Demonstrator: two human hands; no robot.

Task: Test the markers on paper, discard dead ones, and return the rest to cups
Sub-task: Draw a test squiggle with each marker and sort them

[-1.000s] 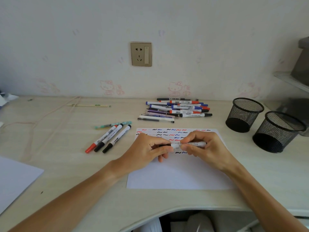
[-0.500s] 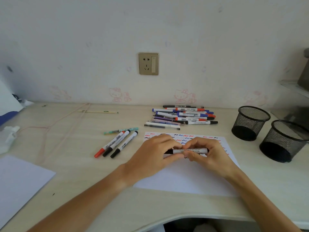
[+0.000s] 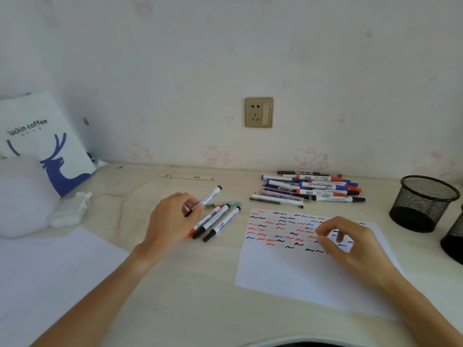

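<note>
Held marker (image 3: 209,197): white barrel, black cap pointing up and away toward the wall; tilted, raised above the desk, over the row of three markers.
Left hand (image 3: 172,219): fingers and thumb curled round the lower end of the held marker; most of the barrel and the cap project beyond the fingertips to the upper right.
Right hand (image 3: 350,244): over the paper, fingers loosely curled, holding nothing.
Paper (image 3: 288,276): white sheet flat on the desk under the right hand; upper part covered with rows of short red, black and blue squiggles, lower part blank.
Row of three markers (image 3: 216,222): lying side by side on the desk just right of the left hand, one red-tipped, two black-tipped; a green pen lies behind them.
Marker pile (image 3: 310,189): many markers and pens lying near the wall, behind the paper.
Mesh cups (image 3: 423,204): two black cups at the right, well apart from the held marker; the nearer one is cut off by the frame edge.
Desk (image 3: 195,296): light wood surface.
</note>
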